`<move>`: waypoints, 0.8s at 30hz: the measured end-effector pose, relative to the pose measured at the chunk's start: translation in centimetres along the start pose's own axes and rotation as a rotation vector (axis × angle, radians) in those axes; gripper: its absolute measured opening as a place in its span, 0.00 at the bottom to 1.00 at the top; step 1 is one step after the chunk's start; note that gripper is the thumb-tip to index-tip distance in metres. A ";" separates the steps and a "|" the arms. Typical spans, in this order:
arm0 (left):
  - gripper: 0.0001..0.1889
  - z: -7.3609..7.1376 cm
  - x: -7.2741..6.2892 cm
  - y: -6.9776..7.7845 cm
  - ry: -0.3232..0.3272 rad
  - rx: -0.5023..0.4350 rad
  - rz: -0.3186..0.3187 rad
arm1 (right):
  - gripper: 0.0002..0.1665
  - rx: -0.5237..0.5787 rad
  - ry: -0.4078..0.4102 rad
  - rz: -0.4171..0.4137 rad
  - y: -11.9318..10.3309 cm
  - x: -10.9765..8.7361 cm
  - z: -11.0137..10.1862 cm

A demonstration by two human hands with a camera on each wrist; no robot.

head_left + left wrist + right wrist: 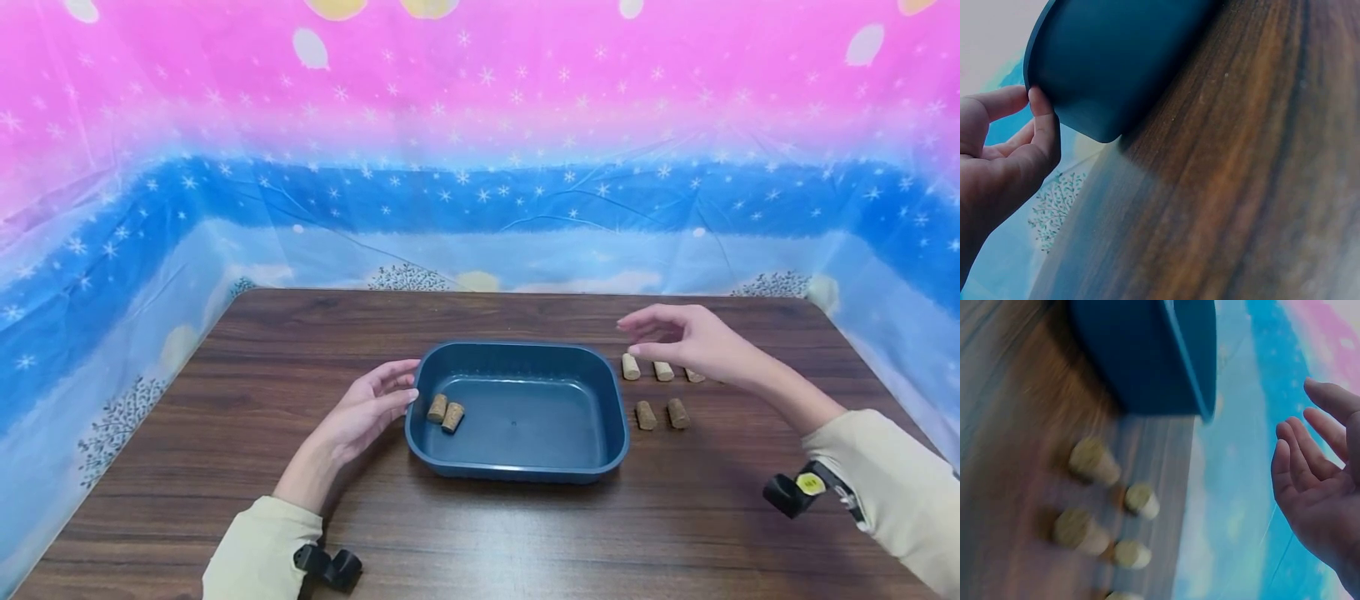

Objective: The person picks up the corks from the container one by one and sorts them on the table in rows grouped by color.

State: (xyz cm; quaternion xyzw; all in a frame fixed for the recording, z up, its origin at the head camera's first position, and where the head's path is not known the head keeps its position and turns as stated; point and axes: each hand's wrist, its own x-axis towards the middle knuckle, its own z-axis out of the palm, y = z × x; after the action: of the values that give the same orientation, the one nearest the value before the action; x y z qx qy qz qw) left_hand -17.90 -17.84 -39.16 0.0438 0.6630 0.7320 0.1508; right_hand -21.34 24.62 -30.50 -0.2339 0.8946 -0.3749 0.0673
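Note:
A dark blue rectangular basin [517, 477] stands on the wooden table, with two brown corks [452, 417] lying at its left end. My left hand [360, 417] touches the basin's left side near the rim with its fingertips, fingers loosely bent. To the right of the basin my right hand [686, 337] hovers over a back row of pale corks [631, 367], thumb and fingers apart, holding nothing; it partly covers that row. In front of this row stand two darker corks [646, 415]. The right wrist view shows several corks [1094, 461] upright, somewhat blurred.
The brown wooden table [480, 550] reaches back to a pink and blue snowflake-patterned cloth [480, 200], which surrounds its back and sides. Black wrist devices [330, 568] are strapped over both light sleeves.

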 end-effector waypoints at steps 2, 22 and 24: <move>0.28 0.0 0.0 0.0 0.002 -0.001 0.000 | 0.24 -0.007 -0.033 -0.020 -1.0 0.9 0.4; 0.27 -0.2 0.0 -0.1 0.002 -0.011 0.001 | 0.20 -0.038 -0.393 -0.254 -8.1 9.4 7.4; 0.27 -0.2 0.0 -0.1 -0.001 -0.013 0.000 | 0.20 -0.040 -0.432 -0.257 -8.3 10.1 8.4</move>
State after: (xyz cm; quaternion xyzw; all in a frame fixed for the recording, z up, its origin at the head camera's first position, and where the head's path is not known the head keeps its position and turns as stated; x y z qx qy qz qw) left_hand -17.94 -17.97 -39.24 0.0432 0.6582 0.7362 0.1513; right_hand -24.66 9.47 -30.04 -0.4217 0.8296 -0.3037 0.2043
